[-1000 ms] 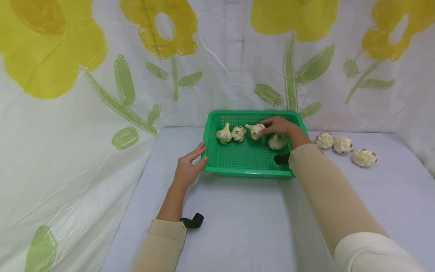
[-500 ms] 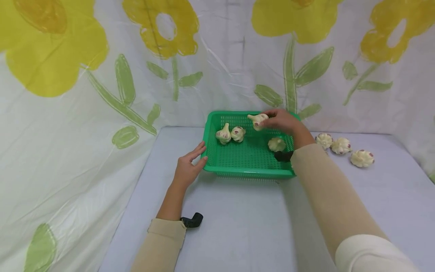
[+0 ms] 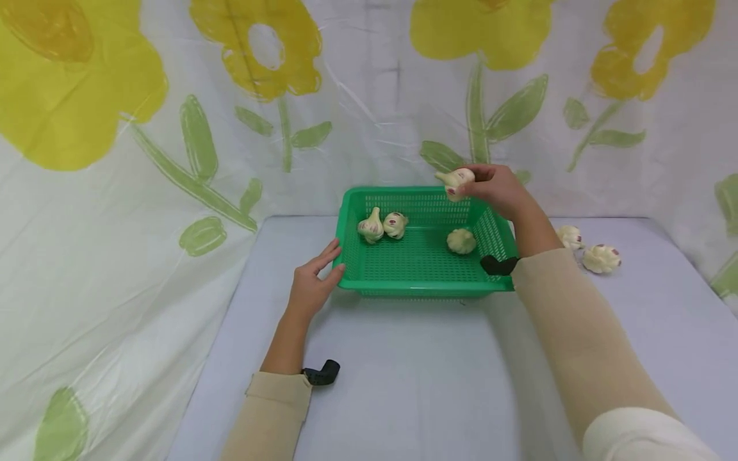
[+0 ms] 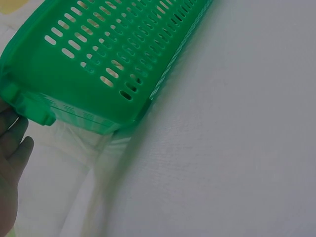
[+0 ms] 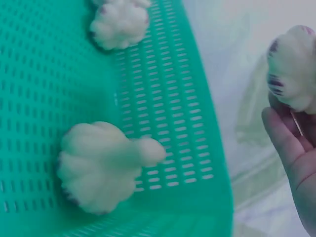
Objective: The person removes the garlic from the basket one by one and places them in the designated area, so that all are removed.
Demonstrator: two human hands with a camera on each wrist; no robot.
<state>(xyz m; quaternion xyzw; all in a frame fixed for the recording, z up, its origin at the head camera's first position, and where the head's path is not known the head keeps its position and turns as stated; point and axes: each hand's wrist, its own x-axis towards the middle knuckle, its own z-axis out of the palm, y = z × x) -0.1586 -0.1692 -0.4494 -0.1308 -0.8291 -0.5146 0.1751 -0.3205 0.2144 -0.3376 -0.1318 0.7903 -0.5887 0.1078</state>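
Observation:
A garlic bulb [image 3: 458,184], cream with purplish marks, is pinched in my right hand [image 3: 500,187] above the back right rim of a green plastic basket [image 3: 415,284]. Its stem points left. Inside the basket, two garlic bulbs lie together at the left, one [image 3: 370,227] with its stem up and another [image 3: 395,225] beside it. A third bulb [image 3: 461,241] sits alone at the right; the right wrist view shows this lone bulb [image 5: 96,168] close up. My left hand [image 3: 311,285] touches the basket's left rim with extended fingers; that rim partly hides the fingertips in the left wrist view.
More garlic bulbs lie on the white table [image 3: 398,371] right of the basket: one [image 3: 602,258] in plain view, another [image 3: 569,237] partly behind my right forearm. A white curtain [image 3: 369,128] printed with yellow flowers hangs directly behind the basket.
My right hand has lifted the garlic bulb out of the basket, up and to the right. My left hand stays at the rim. The head view has shifted slightly.

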